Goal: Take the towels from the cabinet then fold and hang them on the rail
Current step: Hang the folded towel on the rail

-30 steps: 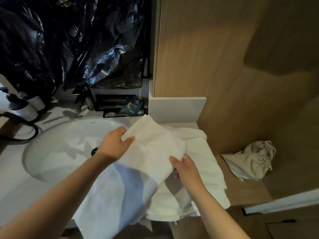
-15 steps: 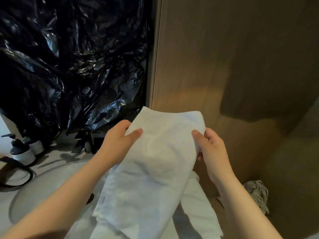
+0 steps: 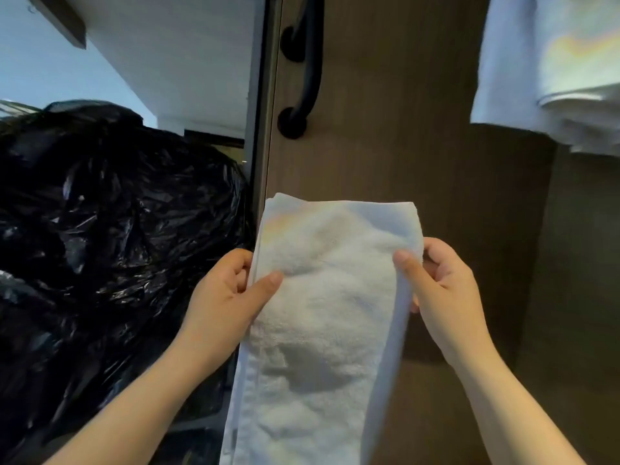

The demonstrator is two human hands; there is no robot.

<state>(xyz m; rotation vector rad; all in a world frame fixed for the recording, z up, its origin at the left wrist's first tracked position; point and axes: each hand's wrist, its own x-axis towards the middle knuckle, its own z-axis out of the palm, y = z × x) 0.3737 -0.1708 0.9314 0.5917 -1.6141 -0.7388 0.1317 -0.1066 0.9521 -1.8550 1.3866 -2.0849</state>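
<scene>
Towel (image 3: 322, 313): white, folded into a long narrow strip and held up in front of the wooden panel (image 3: 385, 135). Its top edge is roughly level; the rest hangs down & runs out of frame at the bottom.

Head view (the only one):
Left hand (image 3: 228, 297) grips the towel's left edge, thumb on the front face, fingers curled behind. Right hand (image 3: 443, 290) pinches the right edge the same way, thumb in front, fingers behind. Both hold near the top, w/ a short flap standing above the thumbs.

Black rail (image 3: 312, 62) is fixed to the panel above and a bit left of the towel, well apart from it. It's seen nearly end-on, so can't tell how far it stands off the panel. A 2nd white towel (image 3: 550, 68) hangs at top right; what it hangs on isn't visible. Crumpled black plastic sheet (image 3: 100, 229) fills the left side.

Step in hand, as I read it: fold looks done, next is lifting the strip to the rail & draping it over.

To do it well:
- hold both edges at equal height so layers don't slide apart
- lift top flap clear over the bar before letting it drop behind
- aim for approx half each side, else the weight drags it off
- release only once it sits, then smooth the front and square the edges
- watch the loose lower end, prob. swinging
</scene>
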